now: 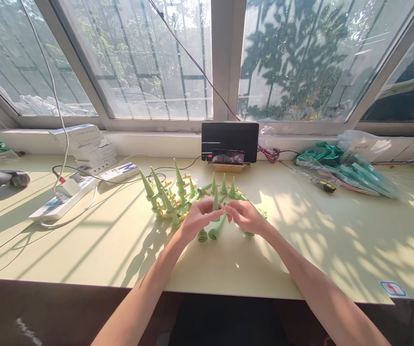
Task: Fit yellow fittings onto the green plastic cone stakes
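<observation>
A heap of green cone-shaped plastic spikes (171,194) with small yellow parts lies on the pale yellow table (95,240), some upright, some on their sides. My left hand (197,219) and my right hand (246,217) meet just in front of the heap. Both are closed in a pinch around one upright green spike (215,202) and a small yellow piece between the fingertips. Two more green spikes (214,231) lie on the table under my hands, wide ends toward me.
A black screen on a stand (230,142) sits at the back centre, with red wires beside it. A white power strip (65,199) and boxes lie at the left. Bags of teal parts (358,173) lie at the right. Windows run behind the table.
</observation>
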Tool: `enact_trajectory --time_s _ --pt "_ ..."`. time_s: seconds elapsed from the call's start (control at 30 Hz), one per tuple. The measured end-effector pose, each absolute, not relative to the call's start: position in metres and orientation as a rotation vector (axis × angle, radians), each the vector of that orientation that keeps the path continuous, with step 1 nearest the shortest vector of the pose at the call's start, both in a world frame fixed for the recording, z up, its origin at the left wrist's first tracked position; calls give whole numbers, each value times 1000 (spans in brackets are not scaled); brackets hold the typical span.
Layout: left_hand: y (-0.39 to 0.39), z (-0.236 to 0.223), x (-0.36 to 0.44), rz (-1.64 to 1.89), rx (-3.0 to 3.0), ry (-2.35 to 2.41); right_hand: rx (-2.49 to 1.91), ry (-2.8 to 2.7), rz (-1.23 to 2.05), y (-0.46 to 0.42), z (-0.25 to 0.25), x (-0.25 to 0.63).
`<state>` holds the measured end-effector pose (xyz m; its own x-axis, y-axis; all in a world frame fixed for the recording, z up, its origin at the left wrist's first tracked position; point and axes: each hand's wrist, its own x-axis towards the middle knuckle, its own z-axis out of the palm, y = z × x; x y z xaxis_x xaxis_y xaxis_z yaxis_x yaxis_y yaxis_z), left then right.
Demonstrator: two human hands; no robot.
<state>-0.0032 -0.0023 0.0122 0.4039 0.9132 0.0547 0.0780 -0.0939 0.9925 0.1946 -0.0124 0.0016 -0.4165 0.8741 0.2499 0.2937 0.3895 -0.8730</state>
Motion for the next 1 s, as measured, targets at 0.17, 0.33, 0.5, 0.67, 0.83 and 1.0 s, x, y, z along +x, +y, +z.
enact_trajectory --time_s 0.17,0.33,0.5,0.67,0.83,1.0 --pt "-1 10 -2 898 1466 939 -961 -1784 1012 -10 -3 193" --pt "-2 11 -1 902 1465 946 -935 -1723 993 -10 -8 192" --pt "-3 12 2 958 1440 1021 -990 -1692 915 -12 -4 193" --pt "2 6 1 1186 1556 1121 -1125 -1589 802 -8 4 202" --pt "3 -1 -1 1259 1771 1187 -1182 -1686 666 -18 17 216" --pt "-2 1 1 1119 2121 1254 -1341 -1977 487 -40 23 216"
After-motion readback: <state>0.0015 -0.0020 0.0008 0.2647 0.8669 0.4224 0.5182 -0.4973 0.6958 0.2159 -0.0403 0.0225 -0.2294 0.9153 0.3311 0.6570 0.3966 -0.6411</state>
